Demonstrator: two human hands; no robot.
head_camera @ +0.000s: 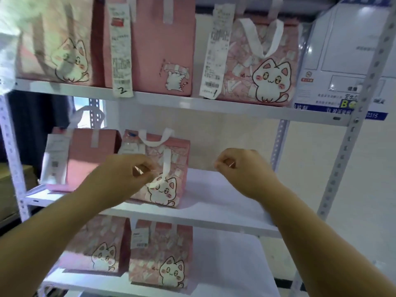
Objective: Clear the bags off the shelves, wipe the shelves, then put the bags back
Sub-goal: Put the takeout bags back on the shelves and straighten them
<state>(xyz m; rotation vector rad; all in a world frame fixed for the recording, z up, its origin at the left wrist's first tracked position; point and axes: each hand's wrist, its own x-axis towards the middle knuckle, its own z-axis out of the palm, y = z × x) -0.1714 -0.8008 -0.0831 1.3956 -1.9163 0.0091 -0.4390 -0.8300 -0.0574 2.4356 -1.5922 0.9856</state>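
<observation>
While both arms reach toward the middle shelf (214,189), the cat bag (179,168) stands upright near the shelf's middle, its printed face turned to the person. It lies just beyond and slightly right of the left hand (128,174), so that hand is clearly the nearer one. The right hand (242,170) is held over the bare right half of the shelf, apart from the bag.

Both hands have their fingers curled in. Nothing can be made out inside the right one. The left one's fingertips sit against the loose end of the white handle strap (166,163), which hangs down the bag's front; whether they pinch it cannot be told.

A plain pink bag (85,159) stands toward the left end, just beside the cat bag. More bags fill the upper shelf (171,101) and the left half of the lower shelf (225,264).

No cloth shows, so the stage of the job, clearing or returning, is unclear. Motion blur smears the upper-left bag, and the receipts' print is unreadable.
</observation>
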